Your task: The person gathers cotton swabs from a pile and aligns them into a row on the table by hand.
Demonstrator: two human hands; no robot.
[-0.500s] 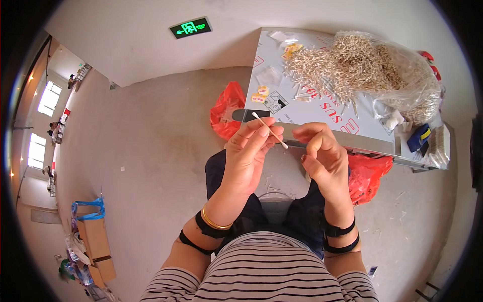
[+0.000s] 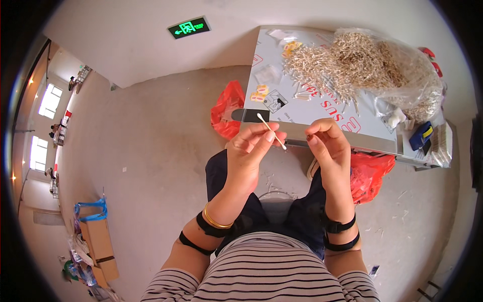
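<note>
A cotton swab (image 2: 264,123) with white tips and a thin shaft slants through the fingers of my left hand (image 2: 245,155), held between thumb and fingers in front of the table's near edge. My right hand (image 2: 333,158) is raised beside it, apart from the swab. Its thumb tip and index fingertip come together in a pinch; whatever is between them, if anything, does not show. Beyond both hands, a large heap of cotton swabs (image 2: 352,63) spills from a clear plastic bag (image 2: 420,83) onto the table (image 2: 297,115), a grey printed metal surface.
Small yellow-and-white packets (image 2: 259,93) lie on the table's left part. A blue object (image 2: 420,135) and white cotton (image 2: 396,118) sit at its right end. Red plastic bags hang or stand left (image 2: 226,111) and right (image 2: 373,173). Stray swabs litter the floor; a cardboard box (image 2: 95,239) stands left.
My right hand has risen slightly, its thumb and index finger drawing together from a spread position. The swab in my left hand has tilted a little steeper.
</note>
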